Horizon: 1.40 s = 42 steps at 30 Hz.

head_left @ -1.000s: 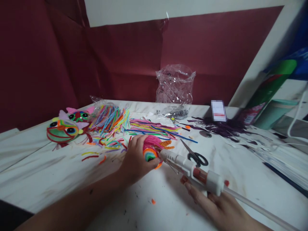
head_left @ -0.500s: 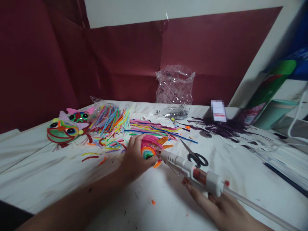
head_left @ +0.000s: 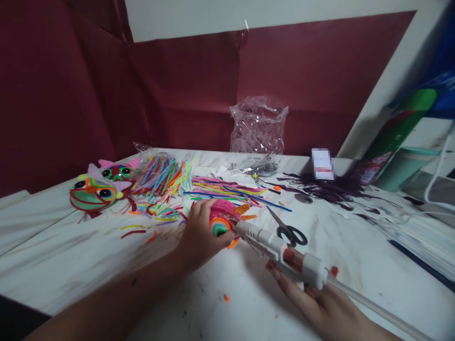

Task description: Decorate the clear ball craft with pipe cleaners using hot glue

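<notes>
My left hand [head_left: 199, 237] is closed round a pink pipe-cleaner ball [head_left: 222, 220] with coloured rings on its face, held just above the white table [head_left: 88, 265]. My right hand [head_left: 316, 300] grips a white glue gun [head_left: 280, 251] from below. The gun's nozzle touches the right side of the ball. A clear glue stick [head_left: 377, 308] sticks out of the gun's back toward the lower right.
Black-handled scissors [head_left: 287, 229] lie just behind the gun. Piles of coloured pipe-cleaner pieces [head_left: 199, 187] and two finished fuzzy faces [head_left: 94, 192] sit at the left. A clear plastic bag [head_left: 259, 125] stands at the back, dark purple scraps [head_left: 327, 189] to the right.
The ball and the gun's nozzle have shifted slightly, staying in contact; both hands keep their hold.
</notes>
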Each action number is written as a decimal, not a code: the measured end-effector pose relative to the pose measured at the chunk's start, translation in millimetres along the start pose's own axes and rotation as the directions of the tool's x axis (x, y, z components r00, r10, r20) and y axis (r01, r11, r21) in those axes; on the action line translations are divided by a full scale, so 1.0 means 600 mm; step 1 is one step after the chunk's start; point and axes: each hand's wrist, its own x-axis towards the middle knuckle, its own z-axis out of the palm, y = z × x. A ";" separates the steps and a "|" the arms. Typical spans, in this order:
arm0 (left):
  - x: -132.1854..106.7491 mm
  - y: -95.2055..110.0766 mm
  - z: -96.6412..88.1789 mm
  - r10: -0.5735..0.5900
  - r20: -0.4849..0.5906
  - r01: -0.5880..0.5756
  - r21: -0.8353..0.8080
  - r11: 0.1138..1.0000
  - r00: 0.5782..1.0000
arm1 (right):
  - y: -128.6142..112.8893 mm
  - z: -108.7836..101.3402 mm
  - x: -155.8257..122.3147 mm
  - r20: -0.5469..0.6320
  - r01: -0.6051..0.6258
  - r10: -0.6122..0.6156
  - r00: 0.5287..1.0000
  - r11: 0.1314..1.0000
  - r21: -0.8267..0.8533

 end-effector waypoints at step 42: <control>0.000 0.001 -0.001 0.007 0.005 -0.007 0.005 1.000 1.000 | -0.016 -0.010 0.008 0.044 0.064 -0.068 0.997 0.995 0.074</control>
